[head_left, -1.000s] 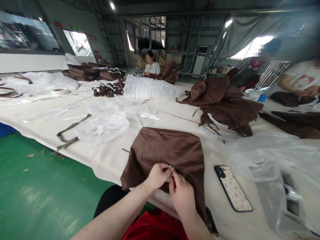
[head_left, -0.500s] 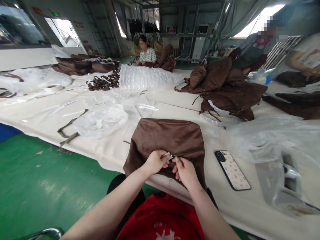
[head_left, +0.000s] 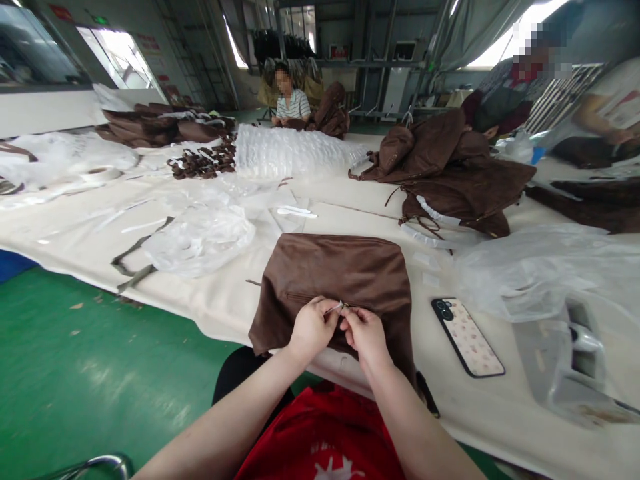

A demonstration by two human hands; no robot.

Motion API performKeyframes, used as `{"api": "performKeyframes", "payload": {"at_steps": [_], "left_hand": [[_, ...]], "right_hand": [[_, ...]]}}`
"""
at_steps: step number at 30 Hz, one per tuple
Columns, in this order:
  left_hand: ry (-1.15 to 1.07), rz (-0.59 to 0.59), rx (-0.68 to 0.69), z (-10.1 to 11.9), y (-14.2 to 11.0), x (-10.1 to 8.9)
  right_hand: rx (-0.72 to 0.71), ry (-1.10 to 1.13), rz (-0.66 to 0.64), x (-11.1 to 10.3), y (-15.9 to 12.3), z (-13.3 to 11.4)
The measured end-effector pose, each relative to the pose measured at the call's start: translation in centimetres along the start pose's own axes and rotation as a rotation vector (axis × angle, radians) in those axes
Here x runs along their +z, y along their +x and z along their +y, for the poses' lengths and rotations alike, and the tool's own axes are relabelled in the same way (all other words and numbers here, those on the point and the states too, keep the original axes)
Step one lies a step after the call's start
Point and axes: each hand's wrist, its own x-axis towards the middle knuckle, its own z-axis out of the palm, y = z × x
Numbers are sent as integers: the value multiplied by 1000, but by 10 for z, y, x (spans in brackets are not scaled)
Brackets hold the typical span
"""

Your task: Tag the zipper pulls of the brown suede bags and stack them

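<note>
The brown bag (head_left: 340,263) on the surface (head_left: 215,303) looks soft and light, best gripped by its edges. The left hand (head_left: 311,328) pinches a white strip (head_left: 333,307); the right hand (head_left: 367,335) is pinched closed beside it.

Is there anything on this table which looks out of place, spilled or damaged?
I see nothing spilled or damaged. Slightly untidy is the grey-green strap: it lies loose and bent, one end at the table's edge, so it might slip off. The phone lies flat beside the brown bag.
</note>
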Motion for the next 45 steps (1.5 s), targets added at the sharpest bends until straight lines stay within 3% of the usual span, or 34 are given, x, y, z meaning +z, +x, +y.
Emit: {"api": "performKeyframes", "payload": {"at_steps": [5, 11, 17, 19, 21, 26, 30, 36, 40, 42, 45], "left_hand": [[29, -37, 28, 4, -4, -3], [-5, -59, -19, 4, -4, -5], [-482, -189, -382, -4, 0, 0], [-532, -204, -415, -3, 0, -1], [-421, -176, -320, 1, -3, -3], [172, -37, 109, 6, -16, -5], [543, -52, 404, -3, -26, -5], [690, -155, 509, -16, -33, -9], [405, -138, 372, -7, -33, -8], [66, -139, 117, 1, -28, -7], [-392, -241, -315, 8, -16, -4]], "right_hand": [[60, 256, -16, -4, -5, 0], [30, 290, -47, -6, -8, 4], [34, 81, -67, -6, -7, 9], [39, 61, -106, -5, -6, 8], [41, 83, -99, -3, -5, 5], [47, 159, -23, 3, -6, 3], [52, 187, -16, 3, -6, 7], [38, 251, -60, -1, -10, 7], [-24, 208, -58, -2, -14, 7], [-46, 177, -55, -1, -12, 9], [-51, 131, -55, 3, -8, 11]]}}
